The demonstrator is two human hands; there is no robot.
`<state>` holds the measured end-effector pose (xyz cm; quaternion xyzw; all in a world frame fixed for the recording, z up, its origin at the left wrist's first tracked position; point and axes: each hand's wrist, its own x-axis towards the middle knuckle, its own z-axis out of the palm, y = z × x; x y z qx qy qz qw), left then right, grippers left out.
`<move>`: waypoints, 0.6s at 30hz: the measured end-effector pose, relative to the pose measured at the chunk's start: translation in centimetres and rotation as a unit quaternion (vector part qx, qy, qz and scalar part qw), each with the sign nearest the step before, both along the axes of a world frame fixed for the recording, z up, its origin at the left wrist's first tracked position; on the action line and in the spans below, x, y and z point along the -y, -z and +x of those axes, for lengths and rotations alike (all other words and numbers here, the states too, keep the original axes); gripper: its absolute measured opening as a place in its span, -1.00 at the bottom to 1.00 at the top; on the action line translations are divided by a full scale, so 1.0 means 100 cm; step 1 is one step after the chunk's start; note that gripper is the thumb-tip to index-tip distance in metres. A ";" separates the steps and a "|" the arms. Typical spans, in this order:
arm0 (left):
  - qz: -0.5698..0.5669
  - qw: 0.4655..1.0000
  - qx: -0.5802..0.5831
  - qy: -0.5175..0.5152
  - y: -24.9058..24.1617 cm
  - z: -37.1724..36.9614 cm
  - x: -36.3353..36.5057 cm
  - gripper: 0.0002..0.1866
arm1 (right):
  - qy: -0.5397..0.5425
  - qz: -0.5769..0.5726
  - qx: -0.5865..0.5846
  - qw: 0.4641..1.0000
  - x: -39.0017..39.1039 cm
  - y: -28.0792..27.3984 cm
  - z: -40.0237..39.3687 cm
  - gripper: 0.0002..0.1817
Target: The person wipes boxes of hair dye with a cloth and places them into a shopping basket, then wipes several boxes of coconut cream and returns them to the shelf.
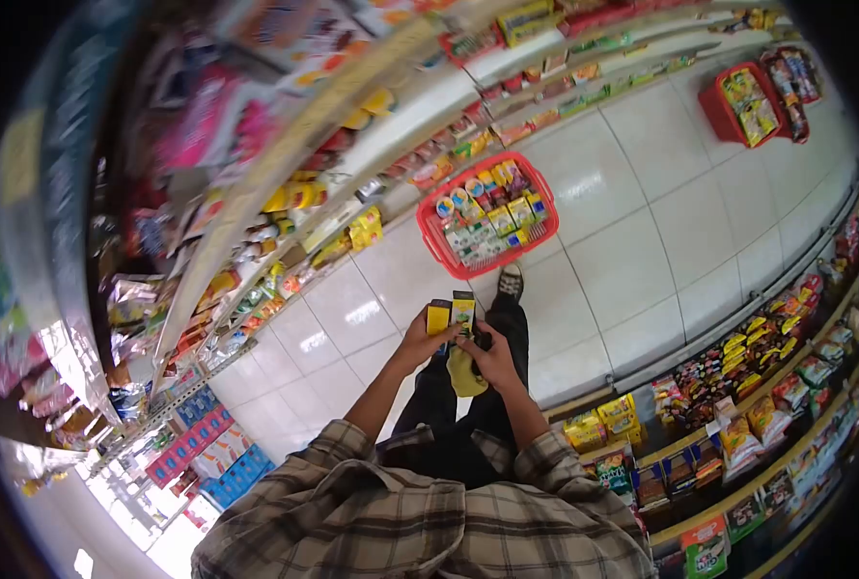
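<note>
My left hand [418, 344] is closed round a yellow box [437, 317], its thumb stretched towards a second yellow box [463, 307] with a dark top end. This second box stands upright between my two hands. My right hand [494, 359] is closed at its lower end, with a yellowish-green cloth [466, 374] hanging below the fingers. Whether those fingers also grip the second box cannot be made out. Just ahead on the floor, a red shopping basket [431, 241] holds rows of small boxes, tubs and packets.
Shelves of packaged goods [338, 236] line the left side. More racks with snack packets [738, 357] curve along the right. Another red basket [714, 108] with yellow packets stands at the far right on the tiled floor [632, 232]. My shoe [511, 282] is close to the nearer basket.
</note>
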<state>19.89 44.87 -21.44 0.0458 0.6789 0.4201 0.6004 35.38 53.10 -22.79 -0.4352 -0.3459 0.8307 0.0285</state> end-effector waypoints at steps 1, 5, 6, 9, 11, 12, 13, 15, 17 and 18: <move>0.021 1.000 -0.006 -0.019 -0.014 -0.005 0.004 -0.58 | 0.000 0.006 -0.014 1.000 0.000 -0.017 -0.007 -0.61; 0.117 0.982 0.078 -0.126 -0.059 -0.021 0.046 -0.52 | 0.019 -0.030 -0.047 0.998 0.027 -0.080 -0.016 -0.66; 0.144 0.967 0.121 -0.174 -0.073 -0.026 0.052 -0.51 | 0.025 -0.028 -0.055 0.998 0.038 -0.096 -0.019 -0.65; 0.194 0.953 0.101 -0.211 -0.120 -0.034 0.084 -0.45 | 0.084 -0.028 -0.091 0.992 0.080 -0.154 -0.034 -0.64; 0.225 0.952 0.035 -0.205 -0.140 -0.040 0.114 -0.46 | 0.081 -0.022 -0.110 0.990 0.112 -0.179 -0.039 -0.60; 0.240 0.943 0.017 -0.228 -0.154 -0.044 0.127 -0.48 | 0.083 -0.025 -0.120 0.989 0.125 -0.191 -0.043 -0.59; 0.235 0.943 0.001 -0.236 -0.169 -0.045 0.144 -0.48 | 0.084 -0.028 -0.127 0.988 0.137 -0.203 -0.045 -0.58; 0.224 0.941 -0.029 -0.251 -0.208 -0.047 0.174 -0.48 | 0.064 -0.024 -0.159 0.985 0.158 -0.225 -0.051 -0.57; 0.234 0.927 -0.016 -0.293 -0.230 -0.044 0.202 -0.52 | 0.036 0.021 -0.178 0.983 0.182 -0.242 -0.052 -0.58; 0.238 0.918 -0.025 -0.317 -0.234 -0.045 0.211 -0.54 | 0.040 0.048 -0.177 0.982 0.193 -0.247 -0.057 -0.59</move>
